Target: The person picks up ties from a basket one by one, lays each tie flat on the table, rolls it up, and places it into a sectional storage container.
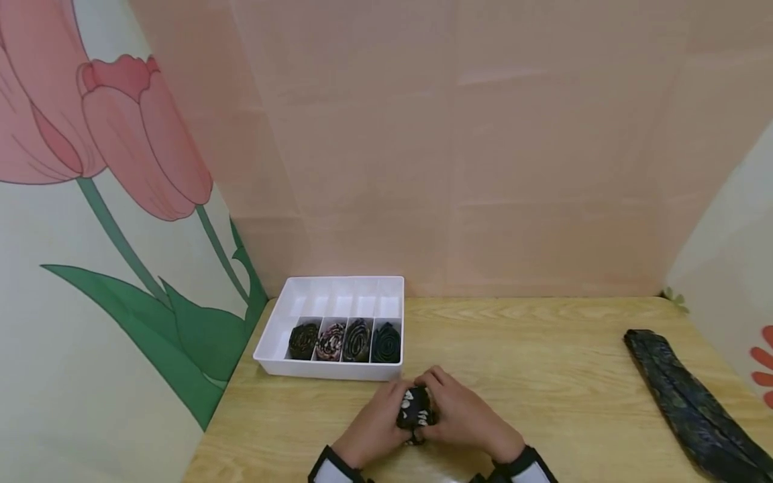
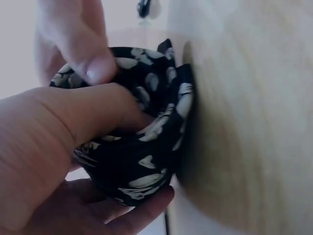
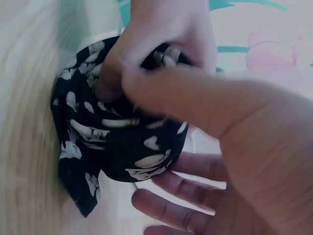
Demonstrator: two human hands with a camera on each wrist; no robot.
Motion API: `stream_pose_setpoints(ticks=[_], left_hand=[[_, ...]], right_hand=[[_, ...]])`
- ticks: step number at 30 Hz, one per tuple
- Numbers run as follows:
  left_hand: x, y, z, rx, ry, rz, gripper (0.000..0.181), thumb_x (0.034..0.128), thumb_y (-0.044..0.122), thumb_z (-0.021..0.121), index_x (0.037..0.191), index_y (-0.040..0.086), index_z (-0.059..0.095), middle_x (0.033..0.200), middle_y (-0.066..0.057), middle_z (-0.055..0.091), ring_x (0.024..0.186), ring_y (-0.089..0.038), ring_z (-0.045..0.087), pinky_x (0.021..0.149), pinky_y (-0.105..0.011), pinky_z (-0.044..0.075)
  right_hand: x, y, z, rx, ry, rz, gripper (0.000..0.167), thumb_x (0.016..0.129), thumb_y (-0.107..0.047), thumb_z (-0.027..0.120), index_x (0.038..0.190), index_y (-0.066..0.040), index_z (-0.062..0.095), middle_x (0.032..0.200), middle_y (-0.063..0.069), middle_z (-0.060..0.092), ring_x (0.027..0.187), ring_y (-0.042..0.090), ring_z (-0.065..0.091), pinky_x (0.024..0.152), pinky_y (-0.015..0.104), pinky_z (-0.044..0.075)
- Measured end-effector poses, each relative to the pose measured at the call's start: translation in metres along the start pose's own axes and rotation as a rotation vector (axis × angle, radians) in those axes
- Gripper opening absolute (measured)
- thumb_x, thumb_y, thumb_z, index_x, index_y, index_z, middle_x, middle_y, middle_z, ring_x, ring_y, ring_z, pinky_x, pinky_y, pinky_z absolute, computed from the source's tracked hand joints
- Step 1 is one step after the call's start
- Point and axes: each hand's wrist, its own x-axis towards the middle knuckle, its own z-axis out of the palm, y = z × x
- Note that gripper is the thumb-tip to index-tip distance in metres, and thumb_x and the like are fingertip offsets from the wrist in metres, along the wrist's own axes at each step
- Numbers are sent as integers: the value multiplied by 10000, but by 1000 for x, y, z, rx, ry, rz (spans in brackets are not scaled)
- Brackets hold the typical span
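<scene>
Between both hands, low in the middle of the head view, is a rolled black cloth strip (image 1: 415,409) with a white print. My left hand (image 1: 376,421) grips it from the left; in the left wrist view the thumb reaches into the top of the roll (image 2: 127,169) and the fingers wrap its outside. From the right, my right hand (image 1: 464,414) holds the same cloth, its thumb over the top and fingers at the outer side. In the right wrist view a loose end of the cloth (image 3: 78,171) sticks out beside the wood surface.
A white divided box (image 1: 329,368) stands behind the hands, with several dark patterned cloth rolls (image 1: 357,341) in its front compartments. At the right of the wooden table (image 1: 513,355) lies a long, dark folded cloth (image 1: 688,402). A pinkish sheet (image 1: 453,168) hangs behind.
</scene>
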Motion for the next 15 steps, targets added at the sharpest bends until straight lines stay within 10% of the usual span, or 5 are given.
stream_pose_setpoints(ticks=[8, 15], left_hand=[[0, 6, -17, -154, -50, -192, 799, 902, 500, 805, 1512, 79, 506, 1463, -91, 550, 1301, -224, 582, 1081, -413, 546], [2, 7, -15, -250, -30, -299, 670, 968, 706, 617, 1311, 131, 614, 1021, 25, 684, 868, -68, 620, 739, -291, 533]], right_hand=[[-1, 9, 4, 55, -42, 9, 569, 700, -222, 985, 1073, -129, 565, 1048, -32, 603, 954, 95, 606, 854, 367, 597], [0, 16, 6, 120, -77, 2, 571, 728, -192, 964, 1100, -130, 536, 1103, 2, 586, 989, 129, 606, 873, 374, 599]])
